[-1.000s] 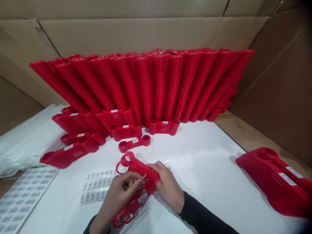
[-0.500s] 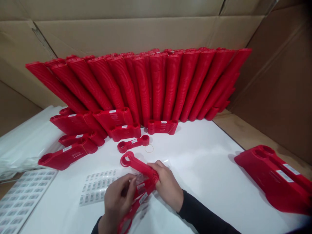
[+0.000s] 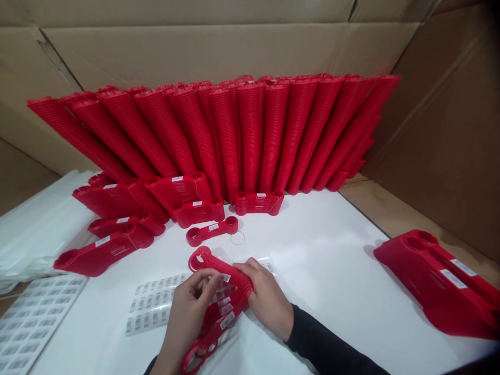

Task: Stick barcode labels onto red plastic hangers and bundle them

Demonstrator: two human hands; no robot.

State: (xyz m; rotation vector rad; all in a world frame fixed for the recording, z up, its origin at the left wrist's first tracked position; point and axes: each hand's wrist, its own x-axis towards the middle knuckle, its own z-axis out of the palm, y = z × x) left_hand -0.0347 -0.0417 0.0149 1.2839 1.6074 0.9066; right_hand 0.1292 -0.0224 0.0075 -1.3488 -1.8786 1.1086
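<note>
My right hand (image 3: 269, 299) grips a fan of several red plastic pieces (image 3: 244, 289) with ring-shaped ends, held over the table. White barcode labels show on some of the fanned pieces. My left hand (image 3: 189, 307) is at the left of the fan, thumb and forefinger pinched on a small label (image 3: 225, 278) at the uppermost piece. Beneath both hands lies a clear sheet of barcode labels (image 3: 150, 307). Beyond the fan, one labelled red piece (image 3: 212, 230) rests flat, with a thin rubber band (image 3: 238, 238) beside it.
Tall stacks of red pieces (image 3: 250, 135) line the back against cardboard (image 3: 195, 52). Smaller banded bundles (image 3: 101, 250) stand left, another bundle (image 3: 433, 281) at the right. Label sheets (image 3: 35, 312) and clear plastic bags (image 3: 42, 224) lie at the left edge of the white table (image 3: 332, 250).
My left hand has moved up to the uppermost piece, where a label now shows at its fingertips. The pieces are fanned differently in my right hand, showing more labels.
</note>
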